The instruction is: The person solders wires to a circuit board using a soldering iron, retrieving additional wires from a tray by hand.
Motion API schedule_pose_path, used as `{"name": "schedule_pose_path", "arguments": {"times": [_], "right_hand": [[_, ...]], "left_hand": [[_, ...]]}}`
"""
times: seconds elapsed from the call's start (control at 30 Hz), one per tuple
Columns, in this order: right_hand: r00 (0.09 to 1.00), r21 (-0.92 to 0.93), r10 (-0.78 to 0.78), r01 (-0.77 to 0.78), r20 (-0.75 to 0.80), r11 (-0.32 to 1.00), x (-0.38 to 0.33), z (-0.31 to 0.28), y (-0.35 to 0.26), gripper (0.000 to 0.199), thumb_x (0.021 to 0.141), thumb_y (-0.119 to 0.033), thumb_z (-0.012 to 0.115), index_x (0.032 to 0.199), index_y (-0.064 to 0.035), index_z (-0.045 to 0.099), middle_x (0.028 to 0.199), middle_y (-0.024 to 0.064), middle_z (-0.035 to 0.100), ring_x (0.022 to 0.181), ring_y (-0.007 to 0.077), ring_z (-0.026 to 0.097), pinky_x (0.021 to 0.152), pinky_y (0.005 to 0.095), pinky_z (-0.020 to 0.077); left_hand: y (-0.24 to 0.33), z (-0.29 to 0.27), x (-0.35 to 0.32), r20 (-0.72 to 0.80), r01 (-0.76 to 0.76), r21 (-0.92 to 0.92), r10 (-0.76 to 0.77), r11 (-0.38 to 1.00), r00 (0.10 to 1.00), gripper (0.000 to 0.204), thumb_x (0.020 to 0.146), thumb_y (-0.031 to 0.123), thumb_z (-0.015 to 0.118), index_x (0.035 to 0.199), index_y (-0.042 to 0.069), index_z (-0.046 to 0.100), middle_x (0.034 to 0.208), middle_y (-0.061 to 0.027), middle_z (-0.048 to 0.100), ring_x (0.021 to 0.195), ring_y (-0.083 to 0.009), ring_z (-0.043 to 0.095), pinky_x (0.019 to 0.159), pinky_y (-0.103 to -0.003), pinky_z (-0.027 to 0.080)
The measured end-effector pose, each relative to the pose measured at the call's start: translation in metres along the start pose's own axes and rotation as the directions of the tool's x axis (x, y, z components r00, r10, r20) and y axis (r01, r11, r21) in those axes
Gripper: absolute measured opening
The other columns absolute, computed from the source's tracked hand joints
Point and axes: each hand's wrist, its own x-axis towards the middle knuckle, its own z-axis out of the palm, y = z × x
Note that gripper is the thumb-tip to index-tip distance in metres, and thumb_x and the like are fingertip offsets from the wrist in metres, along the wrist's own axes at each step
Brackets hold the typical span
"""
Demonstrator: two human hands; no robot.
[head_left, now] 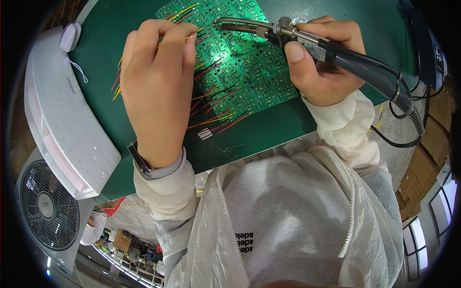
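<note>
Left hand (156,86): fingers pinching a yellow wire (189,37) over the green circuit board (240,62).
Right hand (324,60): fingers grasping the soldering iron (269,30).

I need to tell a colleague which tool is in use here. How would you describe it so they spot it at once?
Start at the green circuit board panel on the green mat. Above its upper right, the right hand grips a soldering iron. It alone has a bent metal tip and a grey hose trailing right.

My left hand (156,81) pinches a yellow wire (192,36) over the green circuit board panel (235,57). My right hand (326,57) grips the soldering iron (288,36), its tip above the panel. Both sit on the green worktop (269,129), beside a white foam block (62,120).
</note>
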Motion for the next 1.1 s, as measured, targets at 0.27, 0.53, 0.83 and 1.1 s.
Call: {"name": "schedule_pose_path", "arguments": {"times": [0.27,0.53,0.83,1.1], "right_hand": [[0.986,0.106,0.11,-0.097,-0.128,0.99,-0.003,0.002,-0.004,0.023,0.07,-0.008,0.063,0.082,0.0023,0.045,0.065,0.0095,0.054,0.052,0.0106,0.047,0.05,0.0201,0.0392],[0.998,-0.009,0.034,-0.034,-0.053,0.999,-0.001,0.001,-0.001,0.027,0.069,-0.011,0.066,0.082,0.0024,0.046,0.066,0.0089,0.054,0.055,0.0102,0.048,0.051,0.0194,0.0384],[0.997,-0.027,0.055,-0.056,-0.049,0.998,-0.001,0.001,-0.001,0.028,0.069,-0.011,0.067,0.081,0.0028,0.046,0.067,0.0095,0.054,0.056,0.0105,0.048,0.052,0.0194,0.0391],[0.999,-0.019,0.029,-0.03,-0.036,0.999,-0.001,0.003,0.0,0.027,0.069,-0.01,0.066,0.082,0.0033,0.046,0.067,0.0098,0.054,0.056,0.0107,0.048,0.051,0.0197,0.0391]], "left_hand": [[-0.002,0.008,-0.002,-0.04,0.01,-0.059,-0.012,0.998,0.999,0.01,0.066,0.002,0.063,0.075,0.006,0.059,0.075,-0.0031,0.055,0.067,-0.017,0.053,0.058,-0.026,0.042],[-0.004,0.009,-0.004,-0.034,0.031,-0.085,-0.034,0.996,0.999,0.011,0.065,0.002,0.064,0.075,0.006,0.06,0.074,-0.0032,0.056,0.066,-0.0171,0.053,0.058,-0.026,0.043],[-0.003,0.01,-0.003,-0.016,0.08,-0.173,-0.084,0.982,0.996,0.012,0.066,0.0,0.063,0.076,0.005,0.059,0.074,-0.0052,0.057,0.066,-0.0169,0.055,0.058,-0.024,0.043],[-0.003,0.009,-0.003,-0.003,0.091,-0.176,-0.093,0.98,0.996,0.011,0.066,0.001,0.063,0.075,0.004,0.059,0.073,-0.0052,0.057,0.065,-0.0169,0.055,0.058,-0.024,0.043]]}}
